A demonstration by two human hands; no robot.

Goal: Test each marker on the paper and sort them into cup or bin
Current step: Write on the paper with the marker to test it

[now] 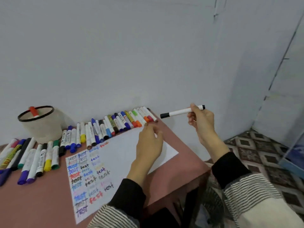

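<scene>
My right hand (201,123) grips a white marker with a black cap (178,111), held level in the air beyond the table's right edge, cap pointing left. My left hand (150,141) hovers over the white paper (130,155) with fingers loosely curled and nothing in it. The paper carries several coloured "test" scribbles on its left half. A long row of capped markers (115,125) lies along the wall side of the table. A beige cup with a black rim (42,124) stands at the back left, a red-capped marker (34,111) sticking out of it.
A second group of markers (32,158) lies at the left in front of the cup. The pink table (181,163) ends at right, where a patterned floor (263,153) shows. A grey wall stands close behind the table. No bin is in view.
</scene>
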